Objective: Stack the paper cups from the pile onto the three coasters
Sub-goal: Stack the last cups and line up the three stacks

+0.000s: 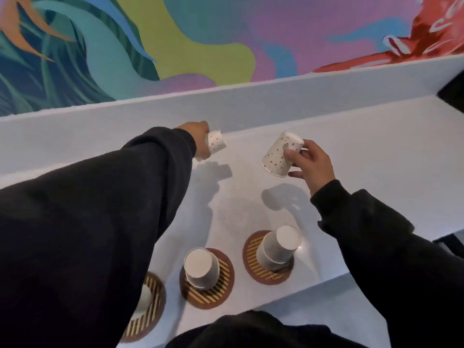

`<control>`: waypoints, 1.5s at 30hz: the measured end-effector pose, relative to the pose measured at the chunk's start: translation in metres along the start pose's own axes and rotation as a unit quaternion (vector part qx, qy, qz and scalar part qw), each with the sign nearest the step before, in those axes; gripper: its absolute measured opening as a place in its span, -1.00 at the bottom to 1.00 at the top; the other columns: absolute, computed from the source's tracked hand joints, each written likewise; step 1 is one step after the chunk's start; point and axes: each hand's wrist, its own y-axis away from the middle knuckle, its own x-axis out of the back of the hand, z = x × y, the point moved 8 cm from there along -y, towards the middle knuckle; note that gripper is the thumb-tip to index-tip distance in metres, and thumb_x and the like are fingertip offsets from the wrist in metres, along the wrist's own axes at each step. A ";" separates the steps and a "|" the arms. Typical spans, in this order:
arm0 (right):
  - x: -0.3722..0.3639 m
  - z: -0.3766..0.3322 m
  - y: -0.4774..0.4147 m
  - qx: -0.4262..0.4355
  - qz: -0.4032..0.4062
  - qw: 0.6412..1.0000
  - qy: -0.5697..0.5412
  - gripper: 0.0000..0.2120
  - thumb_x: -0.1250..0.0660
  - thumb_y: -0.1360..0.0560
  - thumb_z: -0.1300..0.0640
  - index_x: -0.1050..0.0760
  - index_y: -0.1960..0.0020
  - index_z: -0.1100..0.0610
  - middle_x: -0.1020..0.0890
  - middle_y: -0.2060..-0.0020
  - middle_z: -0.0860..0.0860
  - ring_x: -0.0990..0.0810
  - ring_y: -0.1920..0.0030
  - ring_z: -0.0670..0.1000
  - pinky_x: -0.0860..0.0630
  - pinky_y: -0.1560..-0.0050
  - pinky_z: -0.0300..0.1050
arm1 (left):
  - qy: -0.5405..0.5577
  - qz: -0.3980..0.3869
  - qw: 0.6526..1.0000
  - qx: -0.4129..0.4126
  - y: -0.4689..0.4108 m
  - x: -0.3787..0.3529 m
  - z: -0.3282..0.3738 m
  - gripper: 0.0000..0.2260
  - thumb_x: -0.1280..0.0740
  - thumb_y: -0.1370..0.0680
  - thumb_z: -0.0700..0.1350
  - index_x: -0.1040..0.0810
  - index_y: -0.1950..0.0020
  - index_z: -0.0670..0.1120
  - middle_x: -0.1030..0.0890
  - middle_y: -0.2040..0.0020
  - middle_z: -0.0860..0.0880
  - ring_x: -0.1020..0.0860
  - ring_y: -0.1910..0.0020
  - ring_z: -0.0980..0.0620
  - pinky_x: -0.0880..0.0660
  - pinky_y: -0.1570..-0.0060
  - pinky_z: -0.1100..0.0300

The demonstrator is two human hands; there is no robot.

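Note:
Three round brown striped coasters lie along the near edge of the white counter: the left coaster [150, 312], the middle coaster [221, 290] and the right coaster [253, 257]. An upside-down white cup stack [200, 267] stands on the middle one and another stack [278, 247] on the right one. The cup on the left coaster [144, 297] is mostly hidden by my left sleeve. My left hand [198, 139] grips a dotted paper cup [216, 143] near the back ledge. My right hand [310, 163] holds a second dotted cup [277, 156], tilted, above the counter.
A raised white ledge [251, 101] runs along the back of the counter [364, 177], with a colourful mural wall behind it. The counter's front edge drops off just past the coasters, and its right end stops near a dark gap [452, 89].

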 end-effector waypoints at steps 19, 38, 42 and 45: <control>0.012 0.056 0.184 0.062 0.063 0.994 0.070 -0.60 -0.56 -0.48 0.12 -0.54 -0.23 -0.15 -0.67 -0.12 -0.21 -0.64 -0.14 -0.11 -0.62 -0.08 -0.08 | 0.230 0.074 0.949 -0.205 0.205 0.042 0.134 -0.40 -0.59 -0.40 0.04 -0.39 -0.33 0.00 -0.59 -0.16 -0.01 -0.58 -0.07 -0.08 -0.59 -0.04 0.01; 0.012 0.134 0.179 -0.029 -0.011 0.994 0.108 -0.45 -0.60 -0.43 0.08 -0.46 -0.32 -0.18 -0.61 -0.14 -0.21 -0.55 -0.14 -0.21 -0.50 -0.10 -0.26 | 0.408 0.087 0.906 -0.073 0.223 -0.125 0.157 -0.39 -0.57 -0.42 -0.08 -0.33 -0.34 0.15 -0.56 -0.17 0.12 -0.55 -0.14 0.07 -0.54 -0.10 0.21; 0.014 0.138 0.178 -0.016 -0.024 0.990 0.141 -0.43 -0.58 -0.42 0.16 -0.46 -0.33 -0.17 -0.61 -0.18 -0.18 -0.56 -0.17 -0.18 -0.55 -0.21 -0.17 | 0.365 0.067 0.926 -0.065 0.222 -0.157 0.159 -0.37 -0.54 -0.44 -0.03 -0.29 -0.41 0.14 -0.57 -0.26 0.07 -0.54 -0.21 0.04 -0.53 -0.20 0.14; 0.018 0.138 0.175 -0.002 -0.034 0.988 0.151 -0.42 -0.57 -0.42 0.16 -0.43 -0.30 -0.24 -0.60 -0.17 -0.25 -0.55 -0.18 -0.21 -0.55 -0.21 -0.20 | 0.365 0.066 0.928 -0.049 0.218 -0.170 0.152 -0.34 -0.55 -0.41 0.03 -0.29 -0.41 0.15 -0.57 -0.26 0.08 -0.55 -0.23 0.03 -0.55 -0.21 0.11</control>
